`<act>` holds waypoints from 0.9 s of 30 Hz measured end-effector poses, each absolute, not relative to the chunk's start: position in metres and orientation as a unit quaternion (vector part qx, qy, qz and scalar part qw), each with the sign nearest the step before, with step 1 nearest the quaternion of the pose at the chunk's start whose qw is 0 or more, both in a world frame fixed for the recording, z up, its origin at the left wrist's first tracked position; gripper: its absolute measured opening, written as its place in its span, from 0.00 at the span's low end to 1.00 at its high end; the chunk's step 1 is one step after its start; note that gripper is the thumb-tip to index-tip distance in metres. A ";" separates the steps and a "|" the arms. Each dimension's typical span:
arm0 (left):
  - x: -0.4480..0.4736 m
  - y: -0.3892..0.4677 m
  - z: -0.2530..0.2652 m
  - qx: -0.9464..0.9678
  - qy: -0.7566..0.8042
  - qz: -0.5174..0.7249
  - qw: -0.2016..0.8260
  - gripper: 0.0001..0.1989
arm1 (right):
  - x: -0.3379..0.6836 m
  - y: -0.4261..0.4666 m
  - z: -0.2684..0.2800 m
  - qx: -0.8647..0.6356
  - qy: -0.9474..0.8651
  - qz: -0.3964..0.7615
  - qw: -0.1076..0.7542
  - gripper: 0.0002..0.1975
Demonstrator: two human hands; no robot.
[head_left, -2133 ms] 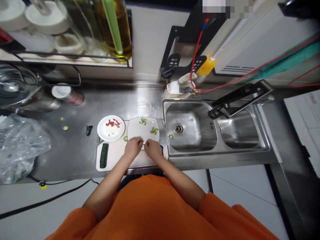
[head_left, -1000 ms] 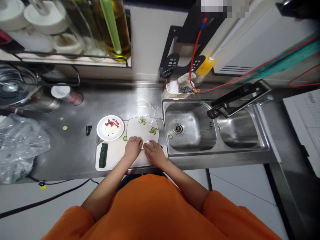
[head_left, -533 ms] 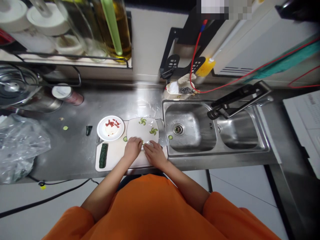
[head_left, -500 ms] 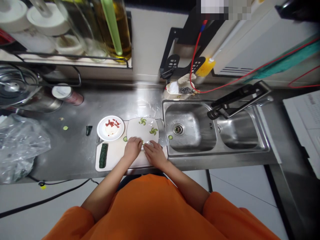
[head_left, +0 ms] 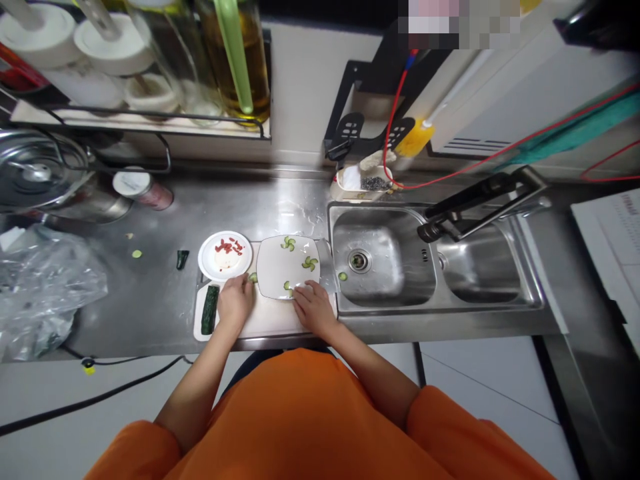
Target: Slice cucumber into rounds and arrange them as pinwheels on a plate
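Note:
A squarish white plate (head_left: 280, 267) lies on the white cutting board (head_left: 270, 320), with curved green cucumber slices in two clusters (head_left: 289, 244) (head_left: 310, 263) and a smaller group (head_left: 287, 287) near its front edge. My right hand (head_left: 315, 309) rests at the plate's front right edge, fingers spread beside that small group. Left of the plate, my left hand (head_left: 235, 303) has its fingertips at loose cucumber slices (head_left: 253, 277) on the board; its fingers are slightly apart, and contact is hard to make out. A dark green cucumber piece (head_left: 209, 311) lies on the board's left.
A round white plate (head_left: 201, 259) with red bits stands behind my left hand. A flat grey blade-like piece (head_left: 329, 267) sits right of the square plate, near the sink (head_left: 385, 280). A cucumber end (head_left: 183, 259) and plastic bag (head_left: 55, 273) lie to the left.
My left hand has moved left from the square plate's front edge to the loose slices, uncovering a small green group. My right hand stays at the plate's edge. The view shifts slightly.

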State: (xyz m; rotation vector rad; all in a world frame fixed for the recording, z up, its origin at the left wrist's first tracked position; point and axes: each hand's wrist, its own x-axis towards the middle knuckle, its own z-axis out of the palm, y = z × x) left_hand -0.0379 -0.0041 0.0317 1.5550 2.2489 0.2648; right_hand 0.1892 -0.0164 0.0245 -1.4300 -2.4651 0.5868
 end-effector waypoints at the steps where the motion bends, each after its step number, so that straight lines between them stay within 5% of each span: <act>1: -0.037 -0.004 0.031 0.553 0.805 0.085 0.196 0.16 | 0.189 -0.016 0.025 -0.487 -0.842 0.201 0.116 0.15; 14: -0.030 -0.001 0.023 0.534 0.812 0.117 0.204 0.13 | 0.187 -0.018 0.026 -0.485 -0.844 0.200 0.107 0.14; 21: -0.041 0.000 0.036 0.439 0.826 0.189 0.300 0.09 | 0.183 -0.012 0.027 -0.496 -0.824 0.234 0.146 0.11; 27: -0.036 0.006 0.047 0.361 0.750 0.310 0.459 0.15 | 0.169 0.018 0.030 -0.533 -0.751 0.326 0.212 0.11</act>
